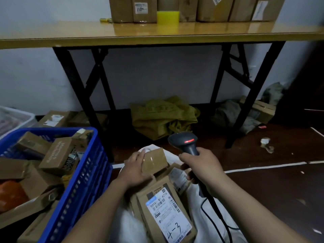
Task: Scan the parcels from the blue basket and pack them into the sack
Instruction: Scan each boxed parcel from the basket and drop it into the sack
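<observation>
Head view, ordered by size, positions given relative to the blue basket [82, 174]. Behind and above it stands a folding table [157, 35] bearing cardboard boxes [192, 8]. The basket, at lower left, holds brown parcels [56, 156]. Just right of it lies the white sack [201, 199], with a labelled parcel [166, 213] marked "4-3" on top. Beyond that, the left hand [135, 168] grips a small taped parcel [154, 160] over the sack. Farther right, the right hand [201, 166] is closed around a barcode scanner [184, 142], its red light lit.
</observation>
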